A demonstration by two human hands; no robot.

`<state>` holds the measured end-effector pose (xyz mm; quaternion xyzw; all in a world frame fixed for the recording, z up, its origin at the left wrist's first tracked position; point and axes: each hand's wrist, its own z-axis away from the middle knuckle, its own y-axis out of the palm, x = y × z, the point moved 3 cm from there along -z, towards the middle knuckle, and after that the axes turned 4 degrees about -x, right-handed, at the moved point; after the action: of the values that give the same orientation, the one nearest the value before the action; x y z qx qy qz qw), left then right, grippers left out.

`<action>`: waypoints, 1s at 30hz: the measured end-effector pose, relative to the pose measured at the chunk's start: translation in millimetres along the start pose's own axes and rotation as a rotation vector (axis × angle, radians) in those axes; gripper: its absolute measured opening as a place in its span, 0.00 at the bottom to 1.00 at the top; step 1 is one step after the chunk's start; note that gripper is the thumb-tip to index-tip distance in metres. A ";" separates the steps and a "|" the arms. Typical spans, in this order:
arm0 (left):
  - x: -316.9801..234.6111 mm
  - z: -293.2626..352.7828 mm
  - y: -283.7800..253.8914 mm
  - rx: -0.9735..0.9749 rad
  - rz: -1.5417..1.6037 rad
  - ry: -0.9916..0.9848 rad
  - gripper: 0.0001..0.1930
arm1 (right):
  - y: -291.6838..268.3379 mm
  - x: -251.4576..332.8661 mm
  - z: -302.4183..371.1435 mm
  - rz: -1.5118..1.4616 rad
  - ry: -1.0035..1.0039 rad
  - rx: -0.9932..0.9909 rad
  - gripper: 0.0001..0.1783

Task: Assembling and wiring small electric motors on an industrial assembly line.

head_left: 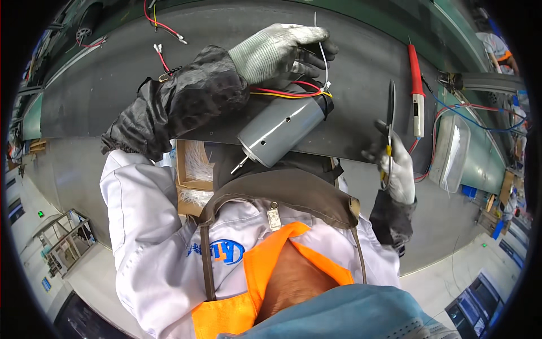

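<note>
A grey cylindrical motor (282, 129) lies on the bench in front of me, its metal shaft pointing toward my body. Red, yellow and black wires (276, 93) come from its far end. Around these wires sits a white cable tie (323, 59), its long tail standing up. My left hand (276, 51), in a pale knitted glove with grey fingertips, is closed on that tail. Off to the right, my gloved right hand (400, 164) grips scissors (390, 121) with yellow-and-black handles, blades pointing away from me and apart from the motor.
A red-and-white handheld tool (416, 85) with a cord lies right of the scissors. Beyond it is a clear plastic container (453, 150). Loose wire leads (162, 59) lie at the far left. An open cardboard box (195, 183) of white ties is below the bench edge.
</note>
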<state>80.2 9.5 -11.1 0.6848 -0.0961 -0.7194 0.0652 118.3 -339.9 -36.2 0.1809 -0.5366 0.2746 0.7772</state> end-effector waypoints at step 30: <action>42.3 88.7 14.3 -0.459 -1.009 0.690 0.33 | 119.0 21.8 -82.0 0.134 0.075 0.204 0.23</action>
<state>-11.1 -9.6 -45.2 0.8060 0.4197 -0.4030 -0.1087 110.6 -194.3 -46.9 0.2124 -0.4872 0.3859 0.7540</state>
